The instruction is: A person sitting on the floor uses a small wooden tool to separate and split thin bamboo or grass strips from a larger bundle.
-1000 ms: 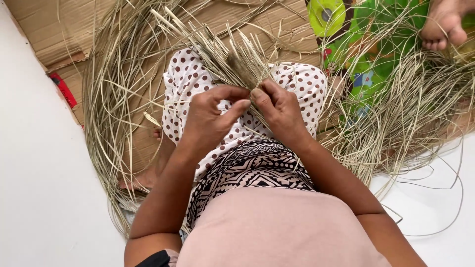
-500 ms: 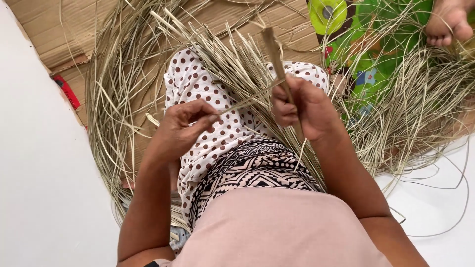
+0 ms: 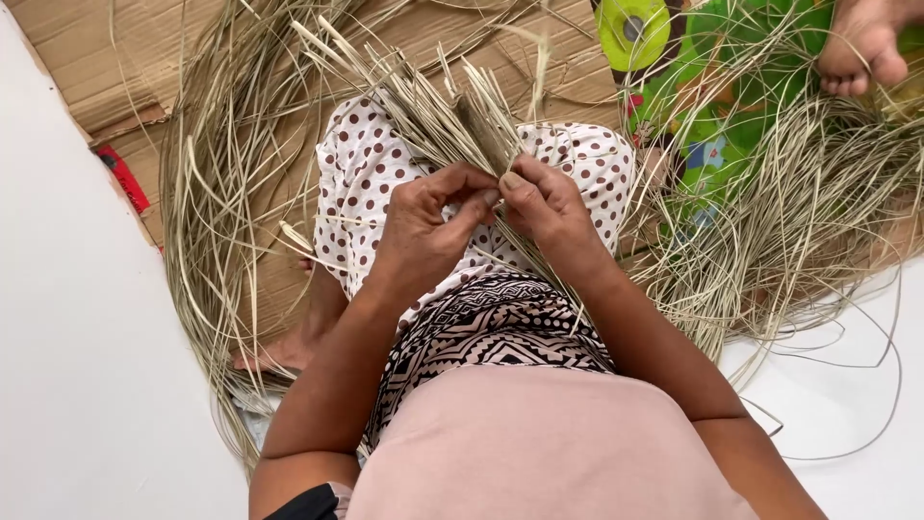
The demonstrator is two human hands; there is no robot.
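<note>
A bundle of dry straw-coloured grass strips (image 3: 433,106) lies across my lap, over white cloth with brown dots (image 3: 371,169). My left hand (image 3: 428,226) and my right hand (image 3: 544,212) meet at the near end of the bundle, fingertips pinching the strips together. Both hands are closed on the strips. The far ends of the strips fan out up and to the left.
Loose grass strips curve round me on the left (image 3: 207,221) and pile up on the right (image 3: 799,231). Brown cardboard (image 3: 87,67) covers the floor at the top. A green patterned mat (image 3: 712,106) lies top right, with another person's bare foot (image 3: 866,43) on it. White floor (image 3: 87,385) runs along the left.
My hands were apart half a second ago, the right one lifting a strip upright. Now they have come back together at the bundle on my lap.
</note>
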